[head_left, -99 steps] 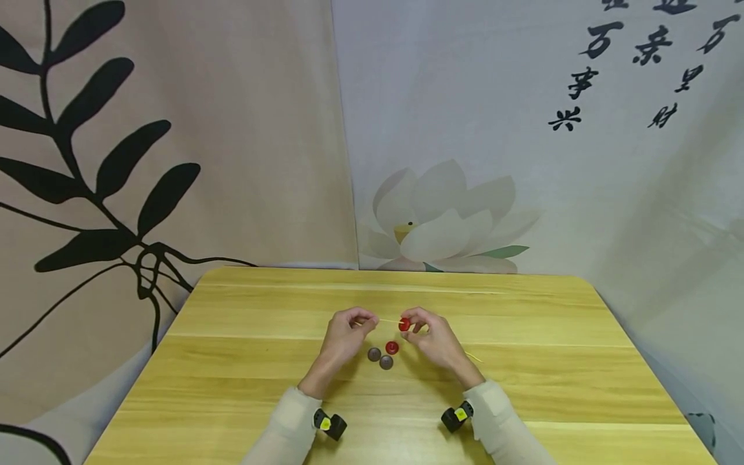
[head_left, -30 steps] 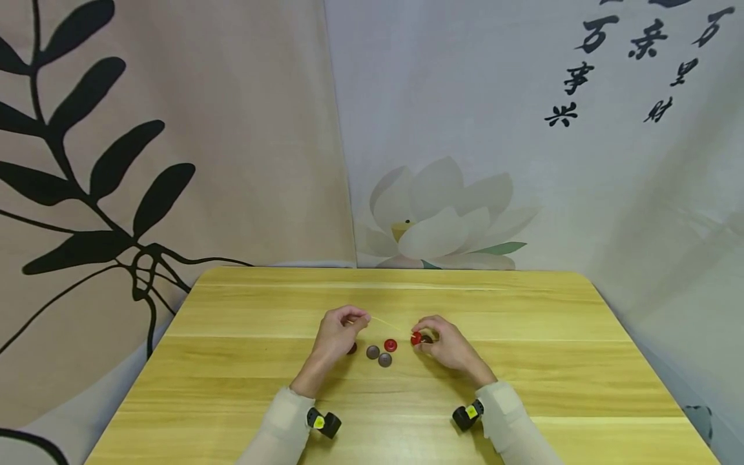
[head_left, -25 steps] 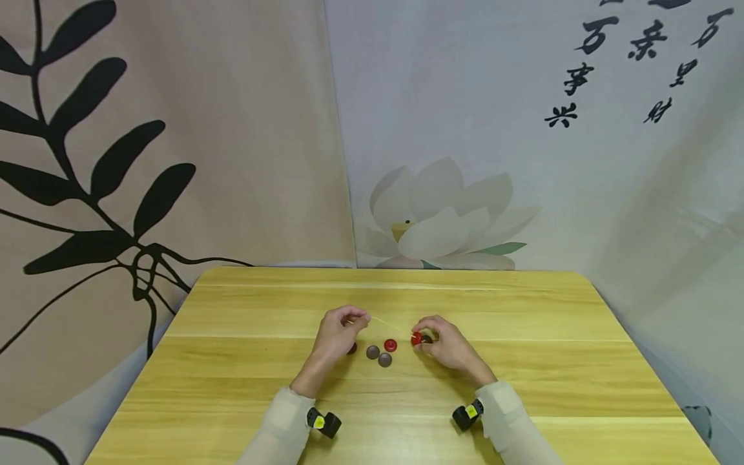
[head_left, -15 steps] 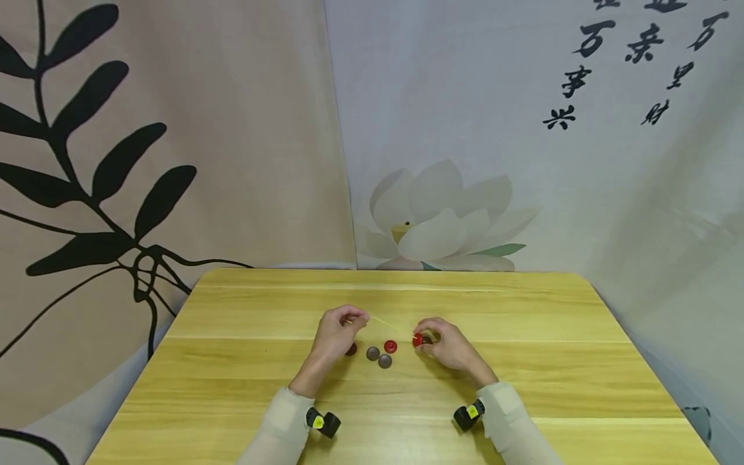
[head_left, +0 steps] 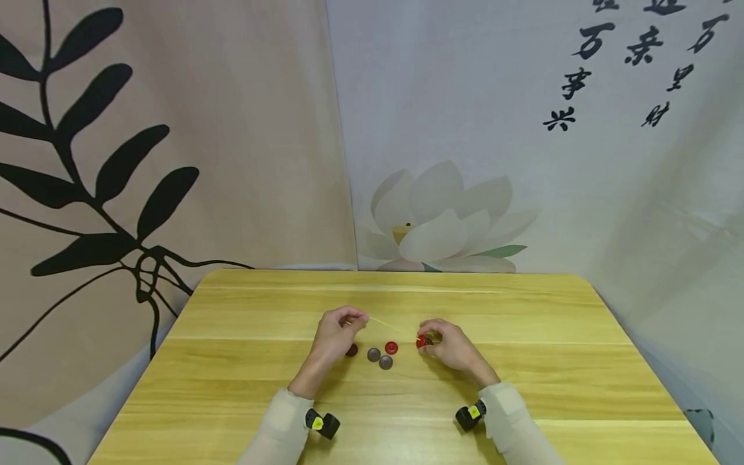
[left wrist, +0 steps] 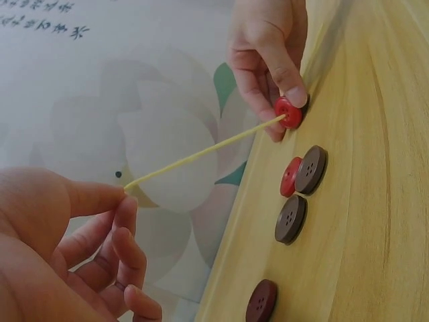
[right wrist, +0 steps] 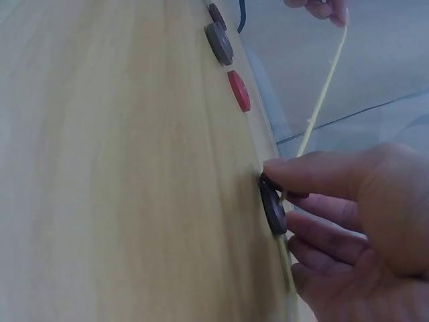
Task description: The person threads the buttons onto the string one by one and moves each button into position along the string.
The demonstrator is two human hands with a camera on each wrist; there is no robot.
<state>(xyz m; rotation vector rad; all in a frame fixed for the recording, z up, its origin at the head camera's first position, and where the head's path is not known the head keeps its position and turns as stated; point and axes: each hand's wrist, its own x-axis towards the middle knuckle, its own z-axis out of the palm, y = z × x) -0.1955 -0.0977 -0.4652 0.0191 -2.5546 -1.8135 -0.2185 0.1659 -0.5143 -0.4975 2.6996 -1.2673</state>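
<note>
My left hand point(head_left: 340, 332) pinches one end of a yellow string point(left wrist: 201, 154) between thumb and fingertips. The string runs taut and slanting down to a red button point(left wrist: 289, 114) and passes through one of its holes. Thumb and fingers of my right hand point(head_left: 452, 347) hold this button low over the table. Right beside it, a dark button point(right wrist: 273, 209) is also at my right fingers, with string trailing below it. In the head view, my right fingers partly cover both buttons.
Between the hands, another red button point(head_left: 391, 348) lies on the wooden table point(head_left: 401, 426) with two grey-brown buttons point(head_left: 374, 354) close by. A dark reddish-brown button point(left wrist: 261, 300) lies beneath my left hand. Printed cloth hangs behind the table.
My right hand has moved right and slightly nearer me with the red button, and my left hand slightly left. More string spans between them. The dark reddish-brown button by my left hand has come into sight.
</note>
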